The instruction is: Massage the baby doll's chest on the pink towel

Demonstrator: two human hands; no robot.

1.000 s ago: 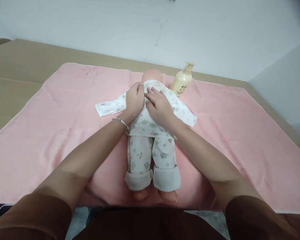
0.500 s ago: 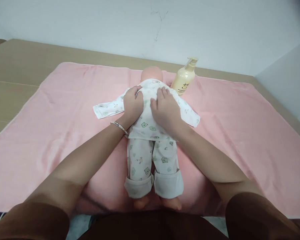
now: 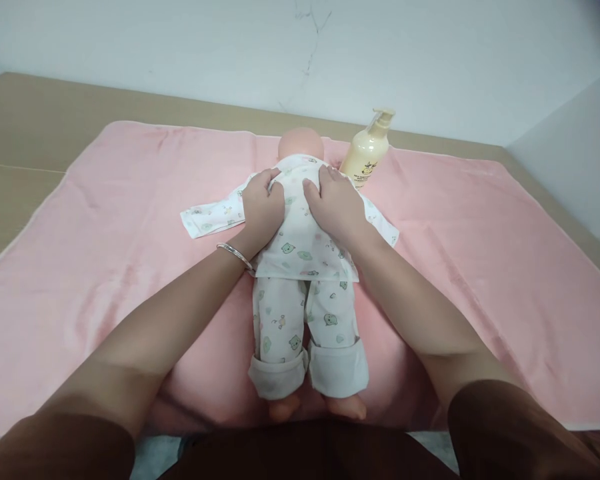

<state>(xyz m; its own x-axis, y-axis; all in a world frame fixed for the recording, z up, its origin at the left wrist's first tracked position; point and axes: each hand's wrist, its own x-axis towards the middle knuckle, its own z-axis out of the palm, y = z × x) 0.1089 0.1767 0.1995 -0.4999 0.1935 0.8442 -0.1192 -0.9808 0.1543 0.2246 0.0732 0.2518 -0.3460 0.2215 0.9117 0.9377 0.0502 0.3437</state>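
Note:
A baby doll (image 3: 301, 143) lies with its feet toward me, dressed in a white printed top (image 3: 300, 247) and matching trousers (image 3: 283, 313) with rolled cuffs. My left hand (image 3: 263, 208), with a silver bangle at the wrist, rests on the left side of the top, thumb apart from the fingers. On the right side of the top lies my right hand (image 3: 339, 205), its fingers stretched over the shoulder area and the thumb spread. Both hands press on the cloth without gripping anything visible. The sleeves spread out to either side.
Under the doll is a pink blanket (image 3: 480, 267) on a wooden table (image 3: 55, 107). A pale yellow pump bottle (image 3: 367, 152) stands just beyond my right hand. A white wall (image 3: 205, 53) rises behind the table.
My right hand has shifted slightly outward to the right on the top, uncovering more of its middle. My left hand stays at about the same spot on the doll.

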